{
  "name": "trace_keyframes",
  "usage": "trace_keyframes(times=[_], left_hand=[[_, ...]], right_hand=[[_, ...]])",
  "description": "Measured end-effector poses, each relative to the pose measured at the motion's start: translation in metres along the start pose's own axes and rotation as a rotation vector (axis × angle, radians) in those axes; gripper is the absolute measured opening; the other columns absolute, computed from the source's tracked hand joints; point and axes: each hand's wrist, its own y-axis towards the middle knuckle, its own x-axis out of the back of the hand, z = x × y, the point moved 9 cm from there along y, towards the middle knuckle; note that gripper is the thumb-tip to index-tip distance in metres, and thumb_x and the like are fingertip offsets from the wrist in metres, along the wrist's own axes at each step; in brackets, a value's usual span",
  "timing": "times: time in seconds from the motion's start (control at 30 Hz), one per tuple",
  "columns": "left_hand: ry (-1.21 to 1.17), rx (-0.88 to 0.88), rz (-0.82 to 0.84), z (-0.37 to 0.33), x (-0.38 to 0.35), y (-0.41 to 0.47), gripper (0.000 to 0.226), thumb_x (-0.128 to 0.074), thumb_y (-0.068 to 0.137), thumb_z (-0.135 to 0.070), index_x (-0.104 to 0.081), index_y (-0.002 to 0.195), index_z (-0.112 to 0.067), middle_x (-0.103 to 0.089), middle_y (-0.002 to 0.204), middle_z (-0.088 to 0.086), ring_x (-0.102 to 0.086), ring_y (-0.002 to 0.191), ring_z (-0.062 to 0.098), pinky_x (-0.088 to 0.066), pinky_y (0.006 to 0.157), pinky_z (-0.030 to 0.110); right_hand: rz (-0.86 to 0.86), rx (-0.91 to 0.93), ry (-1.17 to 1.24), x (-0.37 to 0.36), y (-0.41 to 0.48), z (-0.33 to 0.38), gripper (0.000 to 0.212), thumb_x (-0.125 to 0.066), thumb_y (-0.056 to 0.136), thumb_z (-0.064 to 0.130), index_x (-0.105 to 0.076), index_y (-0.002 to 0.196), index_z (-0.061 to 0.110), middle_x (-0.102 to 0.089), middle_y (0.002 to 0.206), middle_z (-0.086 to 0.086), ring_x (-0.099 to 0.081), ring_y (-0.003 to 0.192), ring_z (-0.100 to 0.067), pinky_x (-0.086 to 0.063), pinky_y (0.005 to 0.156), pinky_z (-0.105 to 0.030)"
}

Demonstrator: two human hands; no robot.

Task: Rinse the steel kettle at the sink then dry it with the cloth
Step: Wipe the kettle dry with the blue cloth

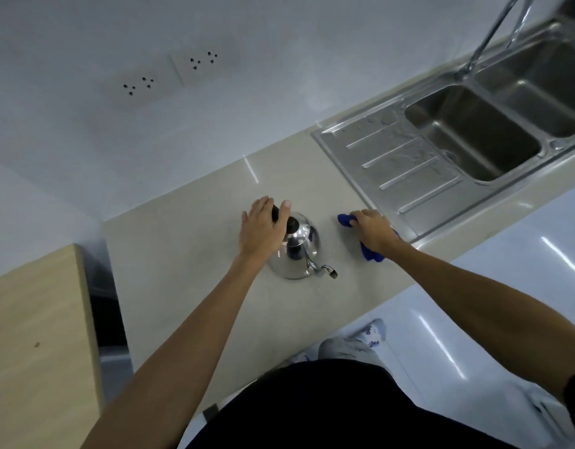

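The steel kettle [300, 254] stands upright on the beige countertop [189, 254], its thin spout pointing toward me and to the right. My left hand [261, 228] is wrapped over its black handle from the left. Just right of the kettle, my right hand [373, 230] rests on the counter, gripping a blue cloth [370, 254] that sticks out on both sides of the fingers. The steel sink [474, 137] lies further right, with a ribbed drainboard [406, 170] showing water drops and a tall tap [493, 30] above the basins.
A second basin [538, 85] sits at the far right. Two wall sockets [169, 72] are on the white wall behind the counter. A light wooden surface [36, 335] stands at the left, with a dark gap beside it.
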Motion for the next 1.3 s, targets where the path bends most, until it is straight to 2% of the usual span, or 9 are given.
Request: trace_keyframes(times=[0.13,0.23,0.3,0.47,0.7,0.97,1.13,1.23,1.3], left_hand=[[-0.082,-0.080,0.042,0.008,0.010,0.003,0.052,-0.029,0.107,-0.041,-0.052,0.142,-0.011,-0.046,0.154,0.007,-0.035,0.146,0.020,-0.025,0.122,0.041],[-0.028,-0.125,0.091,0.012,0.012,0.006,0.048,-0.031,0.108,-0.037,-0.051,0.144,-0.013,-0.046,0.154,0.006,-0.036,0.146,0.019,-0.026,0.121,0.039],[0.003,-0.148,0.103,0.014,0.014,0.010,0.045,-0.033,0.107,-0.034,-0.053,0.142,-0.012,-0.048,0.152,0.006,-0.039,0.144,0.021,-0.029,0.120,0.039],[0.030,-0.188,0.117,0.018,0.014,0.016,0.039,-0.041,0.104,-0.018,-0.054,0.140,-0.011,-0.053,0.148,0.005,-0.043,0.140,0.024,-0.033,0.116,0.038],[0.082,-0.212,0.145,0.017,0.016,0.013,0.044,-0.042,0.100,-0.006,-0.050,0.143,-0.010,-0.049,0.150,0.005,-0.039,0.141,0.024,-0.033,0.116,0.041],[0.159,-0.158,0.071,0.035,0.036,-0.009,0.044,-0.051,0.092,-0.003,-0.057,0.135,-0.010,-0.060,0.134,0.004,-0.051,0.123,0.031,-0.048,0.098,0.050],[0.182,-0.081,0.025,0.064,0.041,-0.032,0.044,-0.057,0.091,-0.010,-0.055,0.135,-0.013,-0.059,0.134,0.005,-0.049,0.121,0.030,-0.047,0.098,0.043],[0.189,-0.041,-0.013,0.079,0.045,-0.051,0.048,-0.061,0.090,-0.016,-0.054,0.138,-0.015,-0.059,0.131,0.008,-0.050,0.119,0.031,-0.047,0.097,0.042],[0.182,-0.030,-0.022,0.085,0.046,-0.064,0.048,-0.065,0.089,-0.021,-0.058,0.136,-0.018,-0.058,0.126,0.010,-0.051,0.116,0.031,-0.048,0.096,0.042]], right_hand=[[0.034,0.053,-0.142,-0.013,-0.017,-0.016,0.040,-0.034,0.108,0.024,-0.045,0.144,0.009,-0.046,0.149,-0.010,-0.038,0.138,-0.028,-0.030,0.114,-0.041],[0.201,0.056,-0.181,-0.038,-0.027,-0.017,0.053,-0.034,0.108,0.028,-0.022,0.156,0.011,-0.014,0.165,-0.009,-0.011,0.153,-0.026,-0.014,0.123,-0.044],[0.234,0.038,-0.205,-0.045,-0.032,-0.016,0.060,-0.037,0.106,0.032,-0.014,0.158,0.014,-0.004,0.166,-0.007,-0.003,0.154,-0.025,-0.011,0.124,-0.048],[0.178,0.011,-0.155,-0.035,-0.030,-0.012,0.066,-0.045,0.102,0.036,-0.017,0.157,0.012,-0.012,0.165,-0.006,-0.012,0.152,-0.025,-0.016,0.123,-0.047],[0.208,0.019,-0.207,-0.041,-0.042,-0.015,0.073,-0.050,0.099,0.041,-0.014,0.158,0.016,-0.005,0.166,-0.006,-0.006,0.153,-0.026,-0.013,0.123,-0.047],[0.136,0.050,-0.076,-0.050,-0.052,-0.001,0.076,-0.053,0.098,0.044,-0.014,0.158,0.020,-0.004,0.167,-0.004,-0.001,0.154,-0.023,-0.006,0.125,-0.048],[0.089,0.121,0.302,-0.054,-0.057,0.032,0.077,-0.070,0.089,0.037,-0.032,0.153,0.017,-0.028,0.161,-0.005,-0.019,0.151,-0.024,-0.023,0.122,-0.042],[0.100,0.118,0.543,-0.054,-0.055,0.054,0.071,-0.074,0.085,0.040,-0.046,0.146,0.018,-0.044,0.152,0.005,-0.038,0.140,-0.013,-0.031,0.113,-0.030],[0.104,0.114,0.664,-0.054,-0.050,0.068,0.059,-0.072,0.086,0.041,-0.055,0.138,0.017,-0.047,0.150,0.009,-0.044,0.134,-0.008,-0.038,0.109,-0.028]])
